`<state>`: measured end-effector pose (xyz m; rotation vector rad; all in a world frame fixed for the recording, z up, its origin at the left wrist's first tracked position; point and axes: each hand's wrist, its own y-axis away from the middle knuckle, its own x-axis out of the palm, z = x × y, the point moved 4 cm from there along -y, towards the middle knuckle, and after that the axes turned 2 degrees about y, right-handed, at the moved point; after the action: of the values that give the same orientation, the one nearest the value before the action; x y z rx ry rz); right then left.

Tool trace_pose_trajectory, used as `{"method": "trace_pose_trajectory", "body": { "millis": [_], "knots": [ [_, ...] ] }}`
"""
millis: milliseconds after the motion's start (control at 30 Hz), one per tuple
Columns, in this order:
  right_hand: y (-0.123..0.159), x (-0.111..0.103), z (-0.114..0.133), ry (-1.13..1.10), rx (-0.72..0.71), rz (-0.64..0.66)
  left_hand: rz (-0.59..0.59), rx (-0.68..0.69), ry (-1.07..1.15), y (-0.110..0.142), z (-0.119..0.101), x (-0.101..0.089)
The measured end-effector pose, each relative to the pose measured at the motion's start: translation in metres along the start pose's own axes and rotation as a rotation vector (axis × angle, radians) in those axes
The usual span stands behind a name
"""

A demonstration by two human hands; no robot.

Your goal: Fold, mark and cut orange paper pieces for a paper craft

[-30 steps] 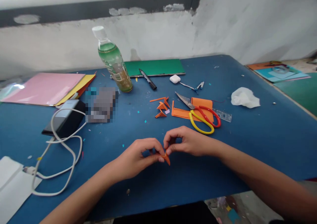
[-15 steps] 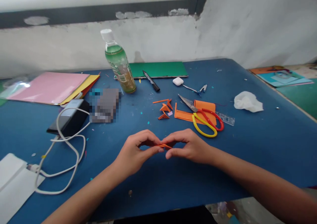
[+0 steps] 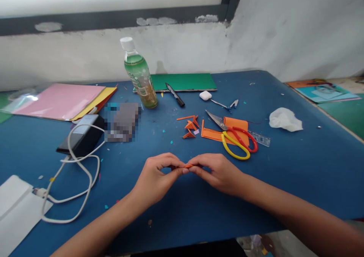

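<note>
taking the spot between the two hands as the clock's centre, the broad blue bench [image 3: 176, 215] spreads all round. a clear plastic bottle with a green label and white cap [image 3: 141, 80] stands at eleven o'clock. the left hand [image 3: 156, 175] at nine and the right hand [image 3: 220, 173] at three meet at the fingertips, each pinching with thumb and forefinger. metal scissors with red and yellow handles [image 3: 224, 127] lie at two, over flat orange paper strips [image 3: 210, 133]. three small folded orange paper pieces [image 3: 190, 125] sit at twelve. smallest showing is the folded orange paper bit [image 3: 188, 166] between the fingertips, at the centre; its far side is hidden. an uneven squeeze could skew its crease, and pulling the hands apart could tear it.
</note>
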<state>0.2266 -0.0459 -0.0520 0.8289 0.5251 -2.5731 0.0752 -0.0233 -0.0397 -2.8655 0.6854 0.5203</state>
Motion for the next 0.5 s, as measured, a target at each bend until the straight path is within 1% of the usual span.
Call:
{"method": "trace_pose_trajectory", "body": {
  "millis": [167,300,400,500],
  "knots": [
    [0.0014,0.0022,-0.0023,-0.012,-0.038,-0.074,0.012,-0.025,0.002,0.0013,0.0004,0.0007],
    [0.0030,0.0030,-0.0050,0.068,-0.021,-0.103,0.005,0.071,-0.039,0.0021,0.0024,0.0036],
    [0.0031,0.0017,-0.0042,0.083,-0.003,-0.085,-0.019,0.155,-0.120,0.0030,0.0041,0.0043],
    [0.0018,0.0000,-0.0021,0.105,0.016,-0.054,-0.012,0.188,-0.192,0.0038,0.0048,0.0045]
  ]
}}
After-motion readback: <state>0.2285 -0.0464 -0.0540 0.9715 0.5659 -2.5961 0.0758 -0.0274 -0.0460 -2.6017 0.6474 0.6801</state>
